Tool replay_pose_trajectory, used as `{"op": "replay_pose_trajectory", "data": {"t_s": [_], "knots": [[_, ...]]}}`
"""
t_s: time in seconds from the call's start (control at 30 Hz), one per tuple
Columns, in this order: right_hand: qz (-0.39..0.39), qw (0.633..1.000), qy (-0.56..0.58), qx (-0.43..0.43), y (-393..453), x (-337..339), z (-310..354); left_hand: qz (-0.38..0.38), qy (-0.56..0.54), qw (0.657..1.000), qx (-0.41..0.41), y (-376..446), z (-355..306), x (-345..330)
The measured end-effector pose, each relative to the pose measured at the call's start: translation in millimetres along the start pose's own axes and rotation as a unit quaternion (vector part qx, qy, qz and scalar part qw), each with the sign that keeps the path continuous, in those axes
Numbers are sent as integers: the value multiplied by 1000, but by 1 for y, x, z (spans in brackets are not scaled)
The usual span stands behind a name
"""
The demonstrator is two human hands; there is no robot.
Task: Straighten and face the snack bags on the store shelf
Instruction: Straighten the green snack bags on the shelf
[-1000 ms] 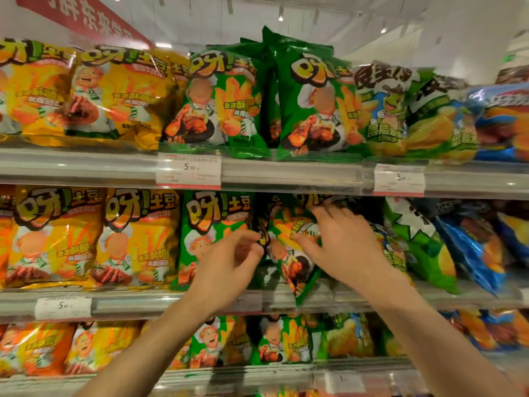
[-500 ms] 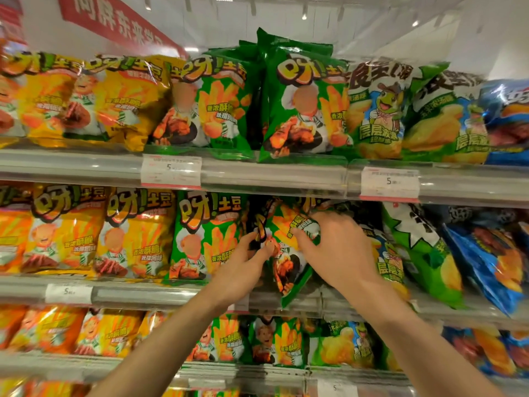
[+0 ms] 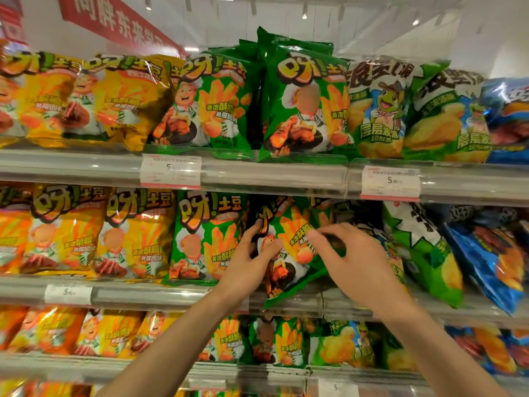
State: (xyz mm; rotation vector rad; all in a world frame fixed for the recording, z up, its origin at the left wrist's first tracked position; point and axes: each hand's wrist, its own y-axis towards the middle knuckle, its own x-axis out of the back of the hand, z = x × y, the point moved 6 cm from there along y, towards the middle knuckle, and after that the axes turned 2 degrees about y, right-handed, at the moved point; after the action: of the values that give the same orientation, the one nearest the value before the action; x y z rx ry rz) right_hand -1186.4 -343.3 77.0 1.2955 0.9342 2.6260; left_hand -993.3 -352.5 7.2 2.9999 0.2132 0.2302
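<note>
Now both the left hand (image 3: 252,253) and right hand (image 3: 352,259) pinch one tilted green bag (image 3: 294,242).

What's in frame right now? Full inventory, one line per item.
tilted bag: one, green, middle shelf, leaning, bottom corner over the shelf edge
upright green bag: one, middle shelf, just left of it
yellow bags: several, left side of every shelf
blue bags: a few, far right
price tags: four or more, white, on shelf rails
red banner: one, top left
left hand: grips the tilted bag's left edge
right hand: fingers curled on its right side
</note>
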Motion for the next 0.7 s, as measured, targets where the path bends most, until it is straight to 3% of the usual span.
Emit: {"op": "replay_pose_trajectory", "data": {"t_s": [0.07,0.17,0.37,0.53,0.7], "knots": [[18,998,55,-31,-2,8,-14,-6,0,1000,-13,-1,-1,1],[5,999,4,-32,-4,15,-39,-8,14,999,-46,-5,-7,-3],[95,987,78,-102,-6,10,-69,-4,66,993,-95,-6,-21,-9],[57,994,-90,-15,-6,2,-72,-33,132,982,-133,-9,-26,7],[164,966,-200,8,-11,-19,-96,-64,253,948,-182,-14,-28,21]]}}
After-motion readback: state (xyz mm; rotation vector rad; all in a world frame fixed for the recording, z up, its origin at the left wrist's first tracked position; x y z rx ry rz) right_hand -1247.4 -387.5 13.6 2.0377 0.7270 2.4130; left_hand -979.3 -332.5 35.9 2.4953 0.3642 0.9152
